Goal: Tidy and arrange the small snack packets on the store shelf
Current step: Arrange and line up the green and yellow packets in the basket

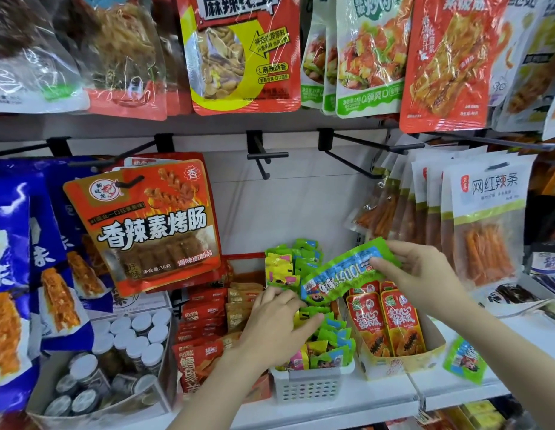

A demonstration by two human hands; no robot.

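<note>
**Head view: glossy strip over basket**

Right hand (425, 271) pinching crinkly green-blue packet strip (344, 274) above white slotted plastic basket (310, 386). Left hand (279, 324), fingers spread flat, pressing small foil packets (329, 339) inside. Cardboard tray (403, 364) touching basket's right.

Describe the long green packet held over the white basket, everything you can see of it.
The long green packet is a glossy, crinkled plastic strip, green at the edges with a blue panel, white print and a cartoon figure at its lower left end. It slants up to the right above the white basket. The right hand pinches its upper end; the left hand touches its lower end.
</note>
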